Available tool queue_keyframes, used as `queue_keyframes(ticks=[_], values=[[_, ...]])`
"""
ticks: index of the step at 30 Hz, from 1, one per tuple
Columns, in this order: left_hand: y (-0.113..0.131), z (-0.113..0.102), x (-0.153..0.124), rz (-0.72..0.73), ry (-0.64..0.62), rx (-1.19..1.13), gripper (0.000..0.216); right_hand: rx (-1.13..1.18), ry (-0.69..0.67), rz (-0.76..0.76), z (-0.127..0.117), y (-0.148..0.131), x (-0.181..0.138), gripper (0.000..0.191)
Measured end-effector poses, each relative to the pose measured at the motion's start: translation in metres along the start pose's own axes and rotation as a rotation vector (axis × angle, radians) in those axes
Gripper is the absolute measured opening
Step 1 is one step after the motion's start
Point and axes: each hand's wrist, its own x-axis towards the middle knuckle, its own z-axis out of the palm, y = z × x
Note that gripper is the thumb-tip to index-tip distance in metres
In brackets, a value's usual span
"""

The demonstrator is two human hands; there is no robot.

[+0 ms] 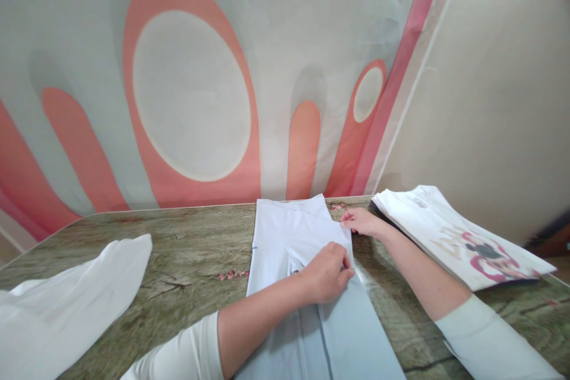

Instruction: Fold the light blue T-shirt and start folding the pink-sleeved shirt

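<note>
A pale blue garment (285,231) lies lengthwise down the middle of the wood-grain table (196,237), folded into a long narrow strip. My left hand (327,273) is closed on the garment's right edge near its middle, pinching the cloth. My right hand (363,221) pinches the same edge farther up, close to the far end. Both forearms come in from the bottom of the view in white sleeves.
A white cloth (66,303) lies crumpled at the table's left. A stack of folded white shirts (454,234), the top one with a pink and black print, sits at the right. A wall with pink and grey shapes (191,95) stands right behind the table.
</note>
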Motion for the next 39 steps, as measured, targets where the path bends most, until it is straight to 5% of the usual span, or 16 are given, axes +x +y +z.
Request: queue_keyframes(ticks=[8,17,26,33,39], values=[[0.006,-0.002,-0.004,-0.066,-0.151,0.007,0.016,0.049,0.009,0.003,-0.004,-0.008,-0.006,0.013],[0.013,0.007,-0.021,0.233,-0.251,0.132,0.059,0.207,0.052,-0.041,0.022,-0.027,-0.01,0.019],[0.032,-0.002,-0.036,0.363,-0.299,0.115,0.054,0.276,0.025,-0.123,0.026,-0.029,-0.009,0.008],[0.017,0.003,-0.031,0.182,-0.156,0.264,0.049,-0.161,0.075,-0.624,0.02,-0.019,-0.005,0.022],[0.021,0.005,-0.035,0.229,-0.18,0.32,0.05,-0.324,0.025,-0.72,0.026,-0.014,-0.006,0.021]])
